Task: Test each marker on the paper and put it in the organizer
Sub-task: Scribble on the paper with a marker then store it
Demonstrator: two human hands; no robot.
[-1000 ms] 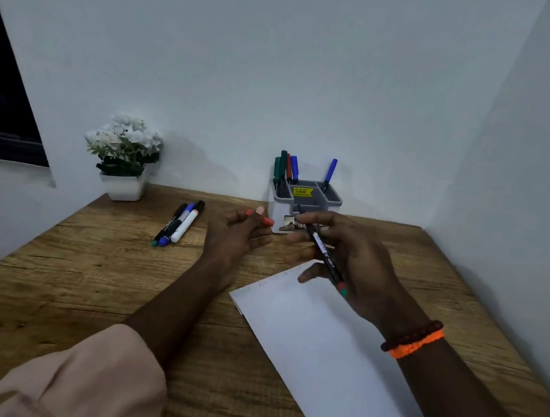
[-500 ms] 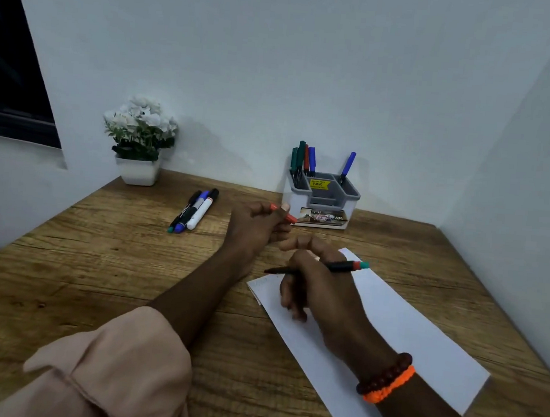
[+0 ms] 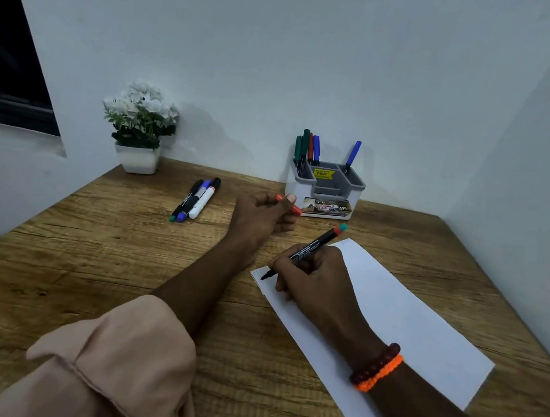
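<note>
My right hand (image 3: pixel 314 277) grips a black marker (image 3: pixel 313 244) in a writing hold; its tip touches the near left corner of the white paper (image 3: pixel 405 327). The marker's back end is orange and teal and points up to the right. My left hand (image 3: pixel 260 217) hovers just left of the paper and pinches the orange cap (image 3: pixel 288 204) between thumb and fingers. The grey and white organizer (image 3: pixel 324 187) stands at the back against the wall with several markers upright in its compartments. Three more markers (image 3: pixel 197 199) lie together on the table to the left.
A white pot of white flowers (image 3: pixel 140 132) stands at the back left corner of the wooden table (image 3: pixel 98 260). Walls close the table at the back and right. A dark window (image 3: pixel 11 66) is at the far left.
My right hand turned the marker from tip-up near the organizer down into a writing grip and brought its tip onto the paper's corner. The left hand kept the orange cap.
</note>
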